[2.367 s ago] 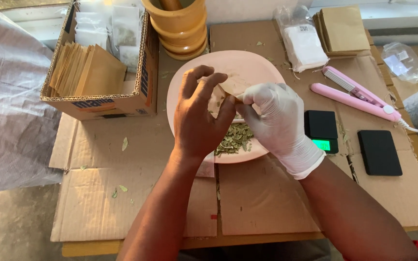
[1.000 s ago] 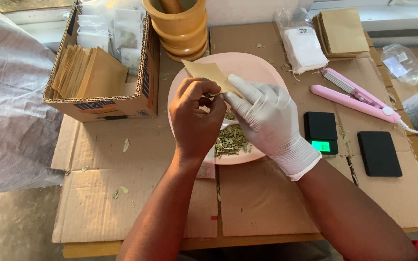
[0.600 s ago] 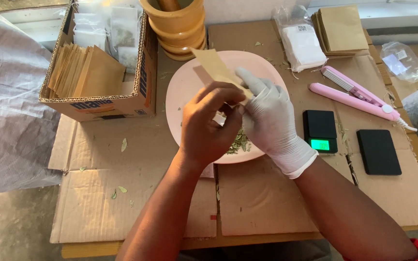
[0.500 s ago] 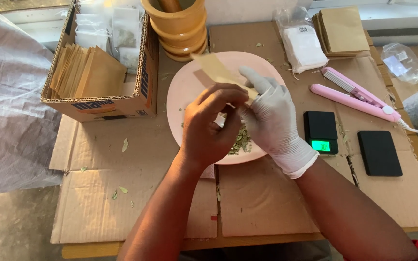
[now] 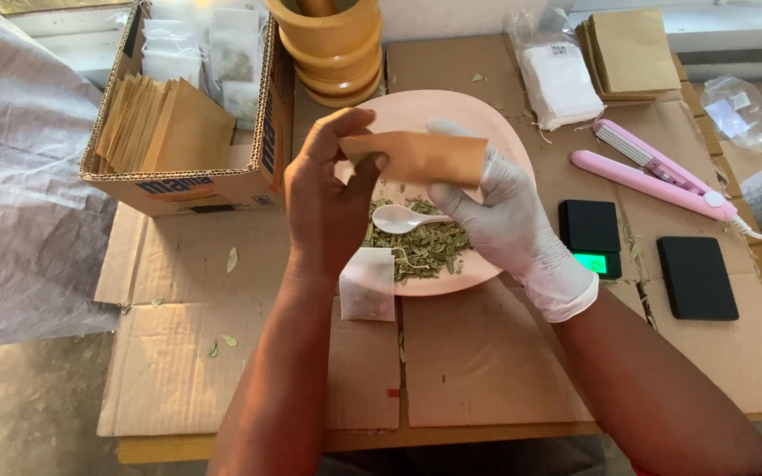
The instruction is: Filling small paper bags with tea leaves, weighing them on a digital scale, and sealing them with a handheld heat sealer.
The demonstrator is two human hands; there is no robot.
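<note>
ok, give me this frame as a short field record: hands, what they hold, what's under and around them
left hand: bare left hand, pinching the left end of the brown paper envelope
right hand: white-gloved right hand, holding the envelope's right end
under hands: pink plate with dried green leaves and a white spoon
plate's near edge: filled tea bag
left side: cardboard box of brown envelopes
right side: pink sealing tool, small black scale
surface: flattened cardboard

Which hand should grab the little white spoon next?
Probably the right hand: its gloved fingers hover just beside the white spoon on the pink plate, while the left hand pinches the brown envelope.
</note>
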